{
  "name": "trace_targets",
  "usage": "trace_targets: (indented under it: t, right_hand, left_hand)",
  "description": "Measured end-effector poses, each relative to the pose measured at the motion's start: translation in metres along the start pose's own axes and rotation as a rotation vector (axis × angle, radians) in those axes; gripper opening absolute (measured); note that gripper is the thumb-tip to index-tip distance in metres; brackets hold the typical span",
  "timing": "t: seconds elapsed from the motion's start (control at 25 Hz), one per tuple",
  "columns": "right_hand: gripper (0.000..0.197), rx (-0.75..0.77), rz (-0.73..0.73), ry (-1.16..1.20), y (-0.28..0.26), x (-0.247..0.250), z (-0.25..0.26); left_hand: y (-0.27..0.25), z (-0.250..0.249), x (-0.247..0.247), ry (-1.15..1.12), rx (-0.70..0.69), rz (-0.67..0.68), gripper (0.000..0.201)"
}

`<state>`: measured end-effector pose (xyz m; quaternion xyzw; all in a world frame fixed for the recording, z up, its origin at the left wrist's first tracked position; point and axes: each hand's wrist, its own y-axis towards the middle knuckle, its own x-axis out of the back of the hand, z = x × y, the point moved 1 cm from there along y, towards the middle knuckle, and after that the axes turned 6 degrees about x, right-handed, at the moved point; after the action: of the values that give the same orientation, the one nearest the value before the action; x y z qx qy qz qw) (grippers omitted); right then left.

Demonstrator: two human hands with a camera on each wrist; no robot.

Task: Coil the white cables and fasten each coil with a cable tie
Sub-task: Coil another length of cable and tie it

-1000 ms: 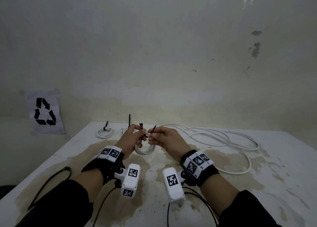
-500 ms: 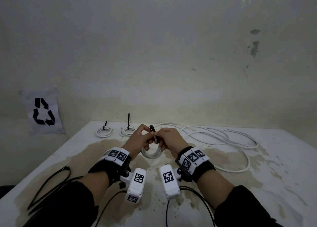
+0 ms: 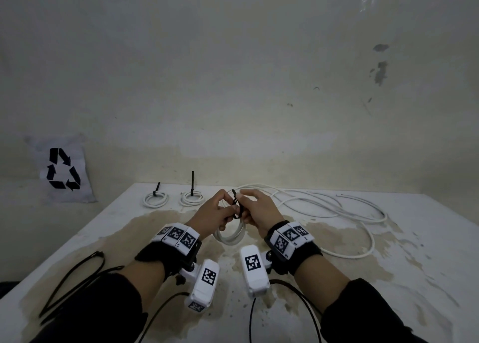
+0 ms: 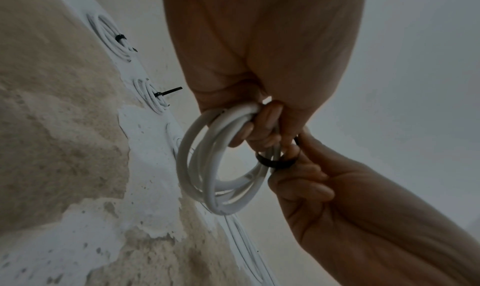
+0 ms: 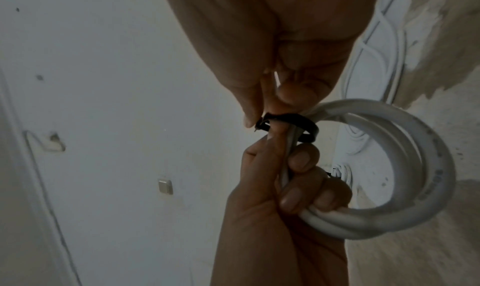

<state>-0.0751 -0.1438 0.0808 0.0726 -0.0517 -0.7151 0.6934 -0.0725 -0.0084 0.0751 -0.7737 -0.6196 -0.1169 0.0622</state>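
My left hand (image 3: pixel 228 209) grips a small coil of white cable (image 3: pixel 230 236), held upright above the table (image 3: pixel 388 278) at its middle. In the left wrist view its fingers (image 4: pixel 259 130) curl round the coil's (image 4: pixel 207 167) top strands. A black cable tie (image 3: pixel 236 205) loops round those strands next to the left fingers. My right hand (image 3: pixel 245 201) pinches the tie's (image 5: pixel 285 122) joined ends between thumb and fingertips. The tie (image 4: pixel 272 162) still sits loose around the strands. The coil (image 5: pixel 415 167) hangs below both hands.
Two tied coils (image 3: pixel 156 200) (image 3: pixel 192 197) lie at the table's back left, tie tails sticking up. Loose white cable (image 3: pixel 337 208) sprawls over the back right. Long black ties (image 3: pixel 72 278) lie near the left edge. A recycling sign (image 3: pixel 63 169) hangs on the wall.
The tie's free end, sticking out between the hands a second ago, is now closed into a loop round the coil. Both hands have drawn together.
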Motion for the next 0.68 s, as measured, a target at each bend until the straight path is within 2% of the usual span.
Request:
trace_targets:
  t: [0.08, 0.24, 0.52, 0.6, 0.68]
  right_hand:
    - [0.021, -0.019, 0.044, -0.059, -0.002, 0.002, 0.003]
    - [0.012, -0.105, 0.029, -0.088, -0.002, 0.012, 0.008]
    - [0.016, -0.092, -0.146, -0.014, 0.004, 0.016, -0.006]
    - [0.02, -0.118, -0.145, -0.025, 0.004, 0.017, -0.01]
    - [0.022, -0.127, -0.068, -0.004, 0.003, 0.017, -0.013]
  left_hand:
    - [0.0, -0.001, -0.001, -0.005, 0.016, 0.026, 0.017]
    - [-0.006, -0.002, -0.006, -0.088, 0.087, 0.123, 0.016]
    - [-0.012, -0.006, -0.011, -0.312, 0.244, 0.337, 0.022]
    - [-0.014, -0.004, -0.013, -0.352, 0.276, 0.343, 0.025]
    - [-0.013, -0.002, -0.012, -0.374, 0.284, 0.317, 0.026]
